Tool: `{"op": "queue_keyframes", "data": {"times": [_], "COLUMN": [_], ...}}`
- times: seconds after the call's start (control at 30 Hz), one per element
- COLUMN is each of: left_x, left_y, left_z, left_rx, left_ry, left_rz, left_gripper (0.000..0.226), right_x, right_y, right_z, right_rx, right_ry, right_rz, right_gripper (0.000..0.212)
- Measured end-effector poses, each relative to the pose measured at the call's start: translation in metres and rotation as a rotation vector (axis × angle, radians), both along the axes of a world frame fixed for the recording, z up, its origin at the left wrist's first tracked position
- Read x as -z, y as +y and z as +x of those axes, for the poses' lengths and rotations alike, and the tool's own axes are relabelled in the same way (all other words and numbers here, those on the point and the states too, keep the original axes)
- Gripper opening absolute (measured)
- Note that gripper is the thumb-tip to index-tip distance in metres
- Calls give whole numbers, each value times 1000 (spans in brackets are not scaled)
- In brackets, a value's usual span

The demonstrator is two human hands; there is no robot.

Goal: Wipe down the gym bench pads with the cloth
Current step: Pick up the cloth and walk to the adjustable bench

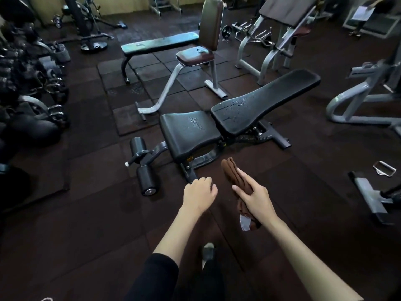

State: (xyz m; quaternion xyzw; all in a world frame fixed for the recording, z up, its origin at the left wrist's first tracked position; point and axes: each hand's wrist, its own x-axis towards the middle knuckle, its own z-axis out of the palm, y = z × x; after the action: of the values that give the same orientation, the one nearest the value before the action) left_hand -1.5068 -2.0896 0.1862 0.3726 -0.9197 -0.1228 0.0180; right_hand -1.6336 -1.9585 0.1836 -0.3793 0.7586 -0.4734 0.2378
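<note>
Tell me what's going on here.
A person stands in a gym facing a black adjustable bench. The right hand holds a folded brown cloth. The left hand is loosely curled and holds nothing. Neither hand touches the bench. Its seat pad and back pad both show cracked, worn patches, and the cloth is not on either, so wiping has not begun.

The right hand (256,198) covers the middle of the brown folded cloth (230,170), and the fingertips of the left hand (200,192) curl under, out of my sight. The dark dumbbell rack (28,83) at the left edge is cut off and too murky for me to read.
</note>
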Motion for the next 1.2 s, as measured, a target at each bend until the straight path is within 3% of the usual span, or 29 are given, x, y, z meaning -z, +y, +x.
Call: {"op": "queue_keyframes", "data": {"times": [0.57,0.9,1.2], "left_x": [25,58,92], "left_y": [-222,-297,-327], "left_z": [-176,-229,-241], "left_rx": [-144,-385,-549], "left_ry": [72,62,21], "left_rz": [58,78,173], "left_gripper": [26,25,27], "right_x": [21,52,85], "right_y": [-241,-357,-423], "right_z": [-199,-275,-291], "right_rx": [-119,-368,-552], "right_ry": [72,75,79], "right_rz": [54,102,165], "right_gripper": [57,58,59]}}
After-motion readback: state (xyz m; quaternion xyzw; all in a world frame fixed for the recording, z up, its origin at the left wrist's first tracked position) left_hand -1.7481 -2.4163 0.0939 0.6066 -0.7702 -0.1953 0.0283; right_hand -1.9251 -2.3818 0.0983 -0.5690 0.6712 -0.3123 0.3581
